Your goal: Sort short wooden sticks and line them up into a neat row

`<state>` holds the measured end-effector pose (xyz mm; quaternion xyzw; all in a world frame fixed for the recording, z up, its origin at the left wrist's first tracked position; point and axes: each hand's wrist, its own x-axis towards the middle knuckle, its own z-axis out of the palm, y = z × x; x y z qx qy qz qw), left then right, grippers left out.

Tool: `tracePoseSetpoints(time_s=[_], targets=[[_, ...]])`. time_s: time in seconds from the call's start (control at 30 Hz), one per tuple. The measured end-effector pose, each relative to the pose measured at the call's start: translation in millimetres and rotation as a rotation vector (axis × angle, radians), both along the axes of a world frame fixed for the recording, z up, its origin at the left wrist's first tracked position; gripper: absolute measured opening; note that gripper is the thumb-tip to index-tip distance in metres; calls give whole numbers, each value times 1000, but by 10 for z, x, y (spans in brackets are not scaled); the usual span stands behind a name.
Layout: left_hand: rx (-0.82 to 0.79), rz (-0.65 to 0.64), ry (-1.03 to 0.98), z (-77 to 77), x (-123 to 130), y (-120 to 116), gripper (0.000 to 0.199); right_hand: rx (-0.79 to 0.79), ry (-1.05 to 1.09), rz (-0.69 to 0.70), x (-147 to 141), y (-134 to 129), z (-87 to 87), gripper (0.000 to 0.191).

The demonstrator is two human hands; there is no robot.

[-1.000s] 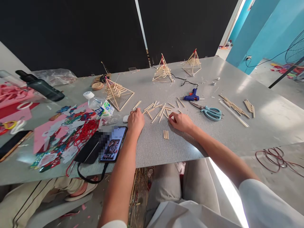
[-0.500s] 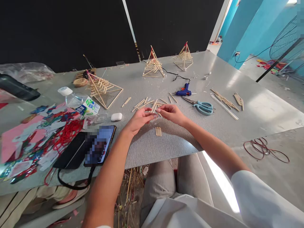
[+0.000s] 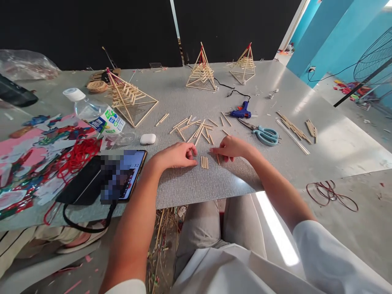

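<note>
A short row of wooden sticks [image 3: 204, 162] lies side by side near the table's front edge, between my hands. My left hand [image 3: 179, 156] rests just left of the row, fingers loosely curved and thumb apart, with nothing visible in it. On the other side, my right hand [image 3: 231, 148] pinches a short wooden stick [image 3: 218, 159], which points down toward the table to the right of the row. Beyond both hands is a loose scatter of wooden sticks [image 3: 199, 131], some of them crossing.
Three stick pyramids [image 3: 201, 75] stand toward the back. Right of the scatter are a blue glue gun [image 3: 241, 111], scissors [image 3: 266, 135] and longer sticks [image 3: 294, 127]. To the left lie a white earbud case [image 3: 148, 139], a phone [image 3: 134, 173], a bottle [image 3: 94, 112] and red string [image 3: 84, 157].
Both hands have come back from the scattered sticks toward the table edge and moved apart, one to each side of the row. The camera view has shifted slightly.
</note>
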<state>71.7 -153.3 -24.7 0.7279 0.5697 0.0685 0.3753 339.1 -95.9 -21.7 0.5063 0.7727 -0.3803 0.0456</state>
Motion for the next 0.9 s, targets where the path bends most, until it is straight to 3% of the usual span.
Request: tracePoseSetpoints(time_s=[0.07,0.2,0.37,0.57,0.7,0.9], targets=[[1,-20,-4,-21,11,5,39,10,-49,6,53,-9,76,58],[-1,-49,-17,-46,10,21,41,11,-22,102,224,55,173,23],[-13,-44,-11,-38,1,26,47,-54,96,213,276,107,116,64],[-15,-46,8,-7,25,26,50,-24,170,266,79,25,-7,41],[-9,-52,11,-9,28,30,51,38,264,305,25,-4,-71,51],[-20,-49,6,-43,21,49,53,6,297,297,24,-29,-74,51]])
